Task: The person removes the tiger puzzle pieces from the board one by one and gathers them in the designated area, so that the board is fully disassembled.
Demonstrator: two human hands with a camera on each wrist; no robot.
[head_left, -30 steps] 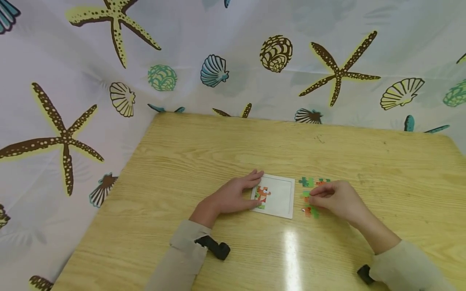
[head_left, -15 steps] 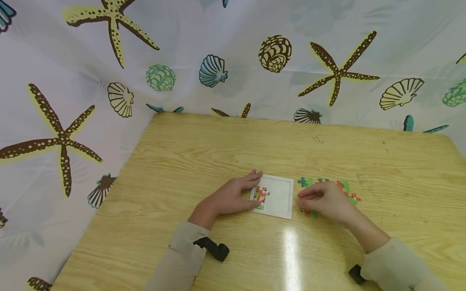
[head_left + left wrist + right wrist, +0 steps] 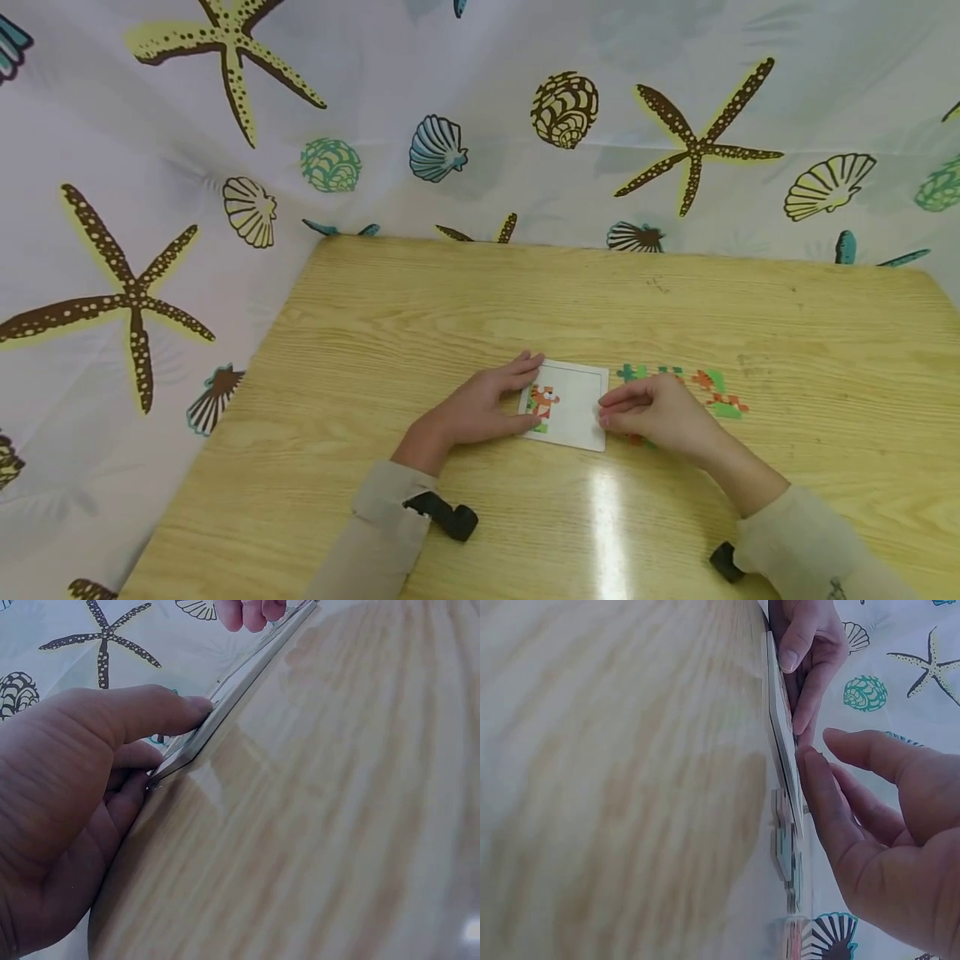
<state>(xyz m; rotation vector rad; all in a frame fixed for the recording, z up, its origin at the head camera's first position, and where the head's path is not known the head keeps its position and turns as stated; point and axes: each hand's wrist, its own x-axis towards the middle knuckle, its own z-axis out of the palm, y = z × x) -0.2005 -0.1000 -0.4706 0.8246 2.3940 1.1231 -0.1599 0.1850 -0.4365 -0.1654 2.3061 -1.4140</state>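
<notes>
A square white puzzle tray (image 3: 576, 417) lies on the table, with a few joined orange and green pieces (image 3: 543, 402) of an animal picture along its left side. My left hand (image 3: 487, 404) holds the tray by its left side, its thumb (image 3: 169, 711) on top and its fingers at the edge. At the tray's right edge, my right hand (image 3: 663, 415) has thumb and fingertips brought close together. Only a thin dark sliver shows between those fingertips in the right wrist view, apparently a puzzle piece seen edge-on; most of it is hidden.
Several loose puzzle pieces (image 3: 726, 405) lie right of the tray, some behind the right hand. A wooden table (image 3: 420, 308) carries everything. Behind it and on the left hangs a white cloth (image 3: 495, 108) printed with starfish and shells.
My right hand has moved left from the loose pieces to the tray's right edge, uncovering pieces on the right. My left hand has stayed on the tray.
</notes>
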